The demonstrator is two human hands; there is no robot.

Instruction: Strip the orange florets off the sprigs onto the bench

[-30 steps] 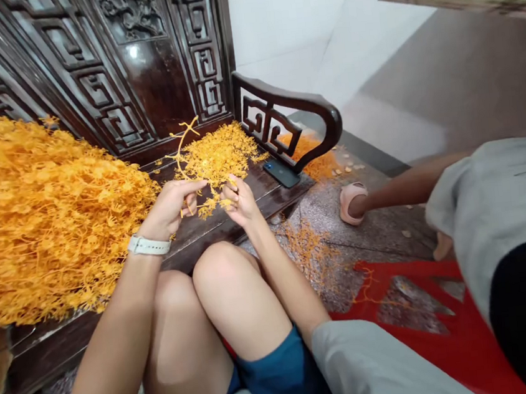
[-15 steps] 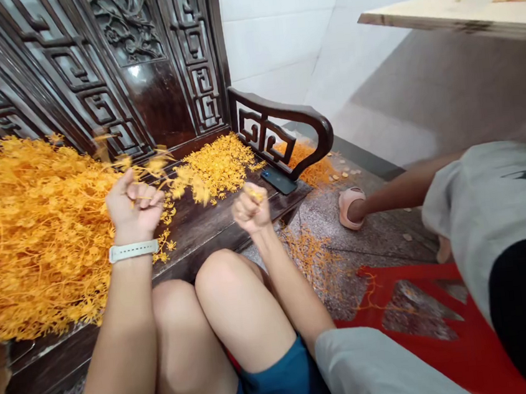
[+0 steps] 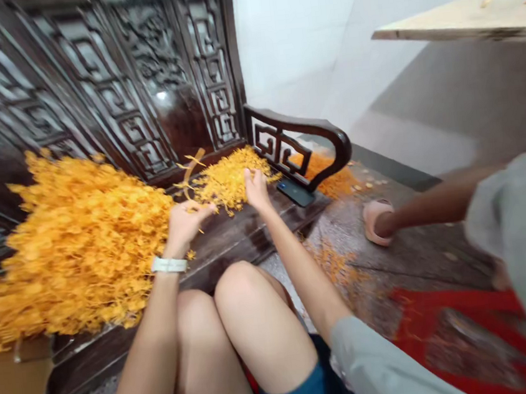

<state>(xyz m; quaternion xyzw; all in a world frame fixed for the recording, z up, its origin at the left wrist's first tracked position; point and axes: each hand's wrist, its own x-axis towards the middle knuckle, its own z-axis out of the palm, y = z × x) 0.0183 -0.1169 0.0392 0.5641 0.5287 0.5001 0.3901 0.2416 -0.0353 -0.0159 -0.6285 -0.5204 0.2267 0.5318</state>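
In the head view, the left hand (image 3: 185, 225) has come away from the large pile (image 3: 101, 245) on the left and now sits at the near left edge of the small yellow heap (image 3: 230, 178), while the right hand (image 3: 257, 191) has moved out to that heap's near right side; half a second ago the left was over the edge of the large pile with a blurred sprig, and the right was a closed fist on the near side of the small heap. That likely means the handling of single pieces is again centred on the small heap, with a piece in grasp and both hands close by.

The left hand pinches a curved stem (image 3: 187, 181) between thumb and fingers; the stem bows up and away on the far side of the hand, left of the heap, thin and orange-yellow, with a few short branches at its tip; the right hand has thumb and fingertips drawn together at the heap, though motion blur leaves me unable to tell whether anything is between them.

The large pile is a dense orange mass of sprigs, spread over the left of the dark bench (image 3: 230, 238); the small heap is paler, low and loose, made of short bits; a phone (image 3: 296, 193) lies just right of it, near the carved armrest (image 3: 305, 127).
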